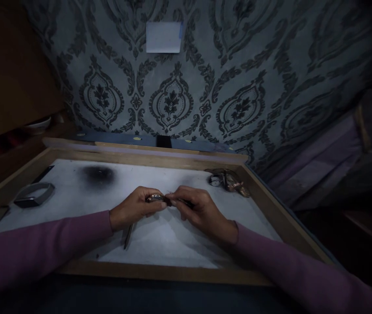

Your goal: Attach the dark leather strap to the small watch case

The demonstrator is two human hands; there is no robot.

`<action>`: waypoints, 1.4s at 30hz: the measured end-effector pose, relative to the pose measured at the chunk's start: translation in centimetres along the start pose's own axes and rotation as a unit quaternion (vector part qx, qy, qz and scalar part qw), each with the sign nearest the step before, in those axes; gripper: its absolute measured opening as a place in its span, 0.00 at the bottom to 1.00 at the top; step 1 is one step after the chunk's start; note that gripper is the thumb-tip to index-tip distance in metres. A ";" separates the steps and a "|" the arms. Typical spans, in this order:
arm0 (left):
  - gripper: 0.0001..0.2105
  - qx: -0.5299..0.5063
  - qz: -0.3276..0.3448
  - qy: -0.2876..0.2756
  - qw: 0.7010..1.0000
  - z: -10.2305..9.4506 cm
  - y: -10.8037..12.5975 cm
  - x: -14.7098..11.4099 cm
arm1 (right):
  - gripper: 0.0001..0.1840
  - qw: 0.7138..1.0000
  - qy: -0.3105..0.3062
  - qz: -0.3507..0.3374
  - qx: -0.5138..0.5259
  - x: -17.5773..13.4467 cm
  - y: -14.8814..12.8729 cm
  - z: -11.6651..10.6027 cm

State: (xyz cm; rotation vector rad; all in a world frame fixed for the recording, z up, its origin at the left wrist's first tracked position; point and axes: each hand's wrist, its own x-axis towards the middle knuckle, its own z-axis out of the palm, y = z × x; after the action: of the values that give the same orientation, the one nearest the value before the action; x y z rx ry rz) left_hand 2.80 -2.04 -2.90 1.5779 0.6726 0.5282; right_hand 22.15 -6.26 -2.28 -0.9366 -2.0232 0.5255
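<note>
My left hand (pixel 142 203) is closed around a watch (pixel 155 198) with a shiny, studded rim, held a little above the white sheet. My right hand (pixel 197 207) meets it from the other side, its fingers pinched together at the watch's edge. A slim dark piece shows between the right fingers, but the dimness hides what it is. Below my left hand, a thin dark strip (pixel 128 237) slants down; whether it lies on the sheet or hangs from the hand I cannot tell.
A shallow wooden tray (pixel 160 271) lined with a white sheet (pixel 84 209) surrounds my hands. Several watches (pixel 227 179) lie heaped in its far right corner. A grey watch-like band (pixel 34 194) stands at the left. A dark smudge (pixel 98 174) marks the sheet; patterned wallpaper (pixel 171 100) rises behind.
</note>
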 end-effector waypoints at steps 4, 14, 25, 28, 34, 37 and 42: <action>0.12 -0.003 -0.004 0.007 1.000 0.1 0.3 -0.1 | 0.10 1.000 0.000 0.015 0.014 -0.1 -0.1 0.2; 0.10 -0.038 -0.017 0.005 0.999 0.1 0.6 0.1 | 0.11 1.000 -0.009 0.014 0.019 0.1 -0.4 0.2; 0.08 -0.041 -0.032 0.002 0.999 0.0 0.7 0.2 | 0.12 0.995 0.048 0.052 -0.070 0.5 -0.2 -0.6; 0.09 -0.042 -0.038 0.004 0.998 0.0 0.6 0.2 | 0.13 0.994 0.051 0.079 -0.056 0.3 0.5 -0.7; 0.10 -0.041 -0.048 0.008 0.998 0.0 0.8 0.2 | 0.13 0.991 0.016 0.109 -0.081 0.2 1.1 -0.6; 0.09 -0.043 -0.049 0.007 0.998 0.1 0.9 0.2 | 0.11 0.991 -0.001 0.098 -0.090 0.3 0.8 -0.5; 0.09 -0.046 -0.051 0.014 0.998 0.1 0.9 0.2 | 0.08 0.989 -0.012 0.079 -0.124 0.3 0.0 -0.4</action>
State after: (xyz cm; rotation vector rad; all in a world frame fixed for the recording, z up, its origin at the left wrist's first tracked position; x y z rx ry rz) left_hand 3.13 -2.00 -1.98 1.4447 0.7366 0.4999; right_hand 22.33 -6.02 -1.94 -1.2525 -2.0788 0.3760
